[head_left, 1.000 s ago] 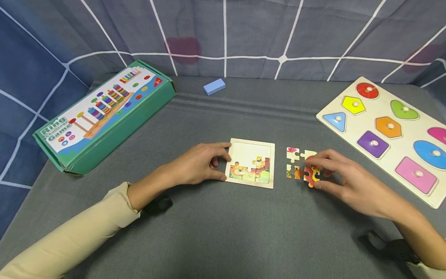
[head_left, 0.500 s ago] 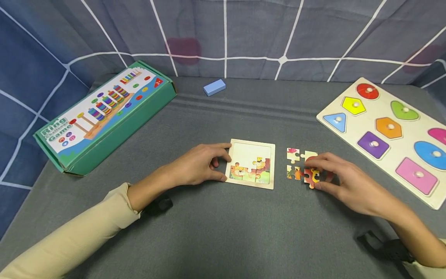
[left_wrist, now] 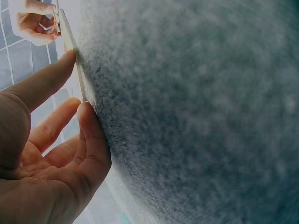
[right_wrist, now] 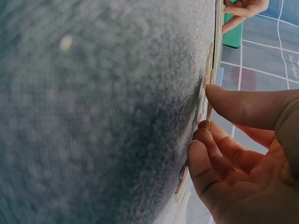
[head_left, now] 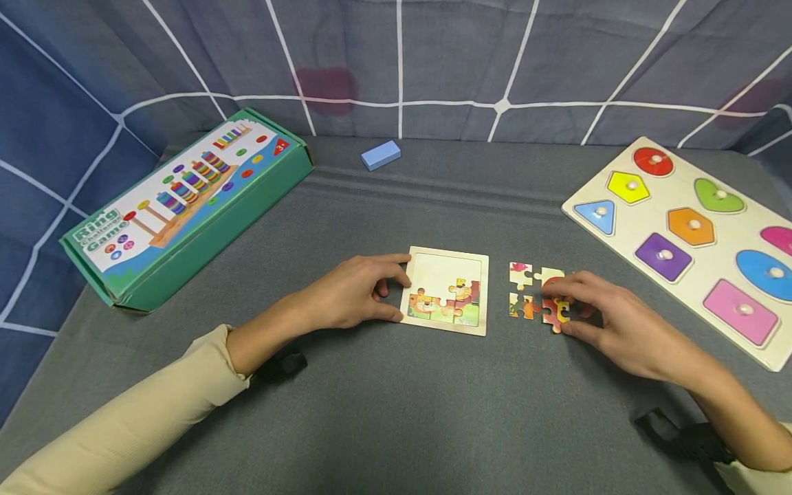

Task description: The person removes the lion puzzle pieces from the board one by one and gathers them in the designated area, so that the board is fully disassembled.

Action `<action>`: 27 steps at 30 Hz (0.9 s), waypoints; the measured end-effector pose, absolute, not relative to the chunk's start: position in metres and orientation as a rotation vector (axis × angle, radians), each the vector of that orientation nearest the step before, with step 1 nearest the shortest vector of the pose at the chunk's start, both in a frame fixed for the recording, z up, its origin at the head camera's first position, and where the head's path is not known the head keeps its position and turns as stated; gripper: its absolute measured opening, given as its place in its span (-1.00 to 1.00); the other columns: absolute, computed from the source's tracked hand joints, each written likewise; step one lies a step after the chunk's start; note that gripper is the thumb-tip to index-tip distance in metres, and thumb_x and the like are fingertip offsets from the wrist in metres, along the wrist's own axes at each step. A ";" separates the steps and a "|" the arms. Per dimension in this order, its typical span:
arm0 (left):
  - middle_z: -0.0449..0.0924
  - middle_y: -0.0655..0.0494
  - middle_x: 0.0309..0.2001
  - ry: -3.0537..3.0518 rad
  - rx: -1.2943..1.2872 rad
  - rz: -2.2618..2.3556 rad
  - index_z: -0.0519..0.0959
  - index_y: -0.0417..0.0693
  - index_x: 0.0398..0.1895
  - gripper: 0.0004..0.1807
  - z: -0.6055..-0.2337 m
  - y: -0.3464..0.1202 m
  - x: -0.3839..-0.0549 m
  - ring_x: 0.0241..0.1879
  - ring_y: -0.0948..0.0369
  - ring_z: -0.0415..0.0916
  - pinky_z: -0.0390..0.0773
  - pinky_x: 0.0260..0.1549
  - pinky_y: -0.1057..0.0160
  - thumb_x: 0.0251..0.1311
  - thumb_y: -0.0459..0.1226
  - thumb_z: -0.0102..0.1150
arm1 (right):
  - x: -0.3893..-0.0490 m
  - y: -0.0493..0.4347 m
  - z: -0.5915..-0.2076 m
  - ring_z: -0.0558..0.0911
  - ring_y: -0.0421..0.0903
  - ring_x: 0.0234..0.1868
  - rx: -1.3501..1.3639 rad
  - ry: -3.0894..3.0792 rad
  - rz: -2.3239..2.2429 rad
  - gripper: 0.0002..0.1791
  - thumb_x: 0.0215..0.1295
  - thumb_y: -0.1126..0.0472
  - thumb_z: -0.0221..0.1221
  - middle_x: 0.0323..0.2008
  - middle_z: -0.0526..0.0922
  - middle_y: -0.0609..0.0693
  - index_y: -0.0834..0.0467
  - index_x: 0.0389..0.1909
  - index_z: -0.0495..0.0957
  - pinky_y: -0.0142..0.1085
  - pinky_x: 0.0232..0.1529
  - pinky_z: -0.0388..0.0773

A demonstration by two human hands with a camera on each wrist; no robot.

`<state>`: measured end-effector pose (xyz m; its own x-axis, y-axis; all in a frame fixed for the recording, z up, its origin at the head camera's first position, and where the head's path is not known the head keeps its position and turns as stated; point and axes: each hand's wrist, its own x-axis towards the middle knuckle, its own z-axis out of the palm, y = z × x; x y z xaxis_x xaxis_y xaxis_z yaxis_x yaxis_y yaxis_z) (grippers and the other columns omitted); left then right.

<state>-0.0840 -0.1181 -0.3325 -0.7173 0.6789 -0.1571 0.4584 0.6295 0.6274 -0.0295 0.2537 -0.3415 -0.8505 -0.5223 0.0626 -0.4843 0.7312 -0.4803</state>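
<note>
A small square wooden puzzle tray [head_left: 445,268] lies mid-table, with joined picture pieces [head_left: 442,311] across its lower part and right side. My left hand [head_left: 353,292] holds the tray's left side, index finger at the upper corner and thumb at the lower one. To the right, my right hand [head_left: 625,326] pinches a red and yellow jigsaw piece [head_left: 553,316] between thumb and fingers. In the right wrist view this piece [right_wrist: 209,109] is tilted on edge. Beside it lie a pink-marked piece [head_left: 520,274], an orange-green piece [head_left: 521,306] and a pale piece [head_left: 549,273] partly behind the fingers.
A green ring game box [head_left: 204,254] sits at the left. Towards the back is a small blue block [head_left: 381,155]. A wooden board with coloured knobbed shapes [head_left: 625,234] lies at the right. A checked blue cloth [head_left: 452,69] rises behind the grey table surface [head_left: 396,412].
The red and yellow piece has shifted slightly to the right and tilted in my right hand's fingers. My left hand and the tray have stayed in place.
</note>
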 end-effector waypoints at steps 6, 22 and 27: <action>0.27 -0.11 0.42 2.468 0.891 0.798 0.64 -0.11 -0.02 -0.59 -0.331 -0.118 -0.084 -0.29 0.27 0.45 0.48 -0.28 0.30 0.04 -0.27 0.51 | -0.030 0.255 -0.342 0.48 -0.17 -0.02 -0.840 2.846 -0.780 -0.34 0.02 0.41 0.45 0.08 0.53 -0.09 0.04 0.20 0.54 -0.48 -0.07 0.29; 0.29 -0.10 0.40 2.470 0.900 0.793 0.64 -0.11 -0.02 -0.59 -0.332 -0.118 -0.085 -0.30 0.28 0.45 0.48 -0.29 0.29 0.03 -0.26 0.51 | -0.028 0.256 -0.340 0.43 -0.27 -0.26 -0.791 2.867 -0.762 -0.35 -0.03 0.44 0.46 -0.02 0.52 -0.10 0.09 0.17 0.58 -0.38 -0.32 0.39; 0.29 -0.09 0.41 2.472 0.893 0.790 0.64 -0.11 -0.02 -0.59 -0.332 -0.117 -0.085 -0.30 0.28 0.45 0.48 -0.28 0.30 0.03 -0.27 0.51 | -0.027 0.257 -0.339 0.42 -0.25 -0.25 -0.733 2.865 -0.736 -0.32 -0.06 0.41 0.49 -0.07 0.51 -0.11 0.06 0.18 0.58 -0.35 -0.34 0.38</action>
<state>-0.0845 -0.1173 -0.3318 -0.7186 0.6747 -0.1687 0.4518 0.6373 0.6243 -0.0271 0.2565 -0.3394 -0.8801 -0.4739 0.0275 -0.4285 0.7682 -0.4757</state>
